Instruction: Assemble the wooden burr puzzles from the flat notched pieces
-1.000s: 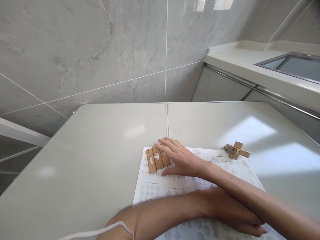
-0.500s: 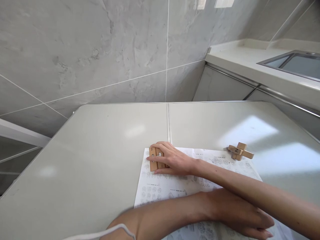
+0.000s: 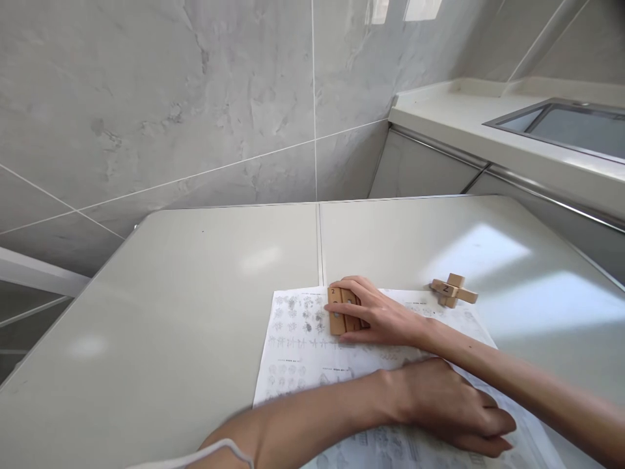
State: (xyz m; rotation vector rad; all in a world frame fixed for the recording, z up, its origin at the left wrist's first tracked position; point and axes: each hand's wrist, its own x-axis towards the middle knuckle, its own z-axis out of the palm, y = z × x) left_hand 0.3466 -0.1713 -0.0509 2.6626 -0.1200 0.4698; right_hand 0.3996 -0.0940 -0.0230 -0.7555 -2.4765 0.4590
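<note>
My right hand (image 3: 378, 316) reaches across to the far side of a printed instruction sheet (image 3: 303, 358) and curls its fingers round a row of flat wooden puzzle pieces (image 3: 339, 312) marked with numbers. My left hand (image 3: 449, 407) lies flat on the near right part of the sheet, fingers stretched out, under my right forearm. A small assembled wooden cross piece (image 3: 452, 291) marked 2 rests on the table just beyond the sheet's far right corner.
The pale table (image 3: 170, 306) runs up to a grey tiled wall (image 3: 195, 98). A counter (image 3: 469, 124) with a sunken sink (image 3: 566, 124) stands at the right. A white cord (image 3: 190, 456) crosses my left forearm at the bottom.
My right hand closed its fingers over the wooden pieces and slid them rightward along the sheet, uncovering the printed drawings at the sheet's left. My left hand stayed flat on the paper.
</note>
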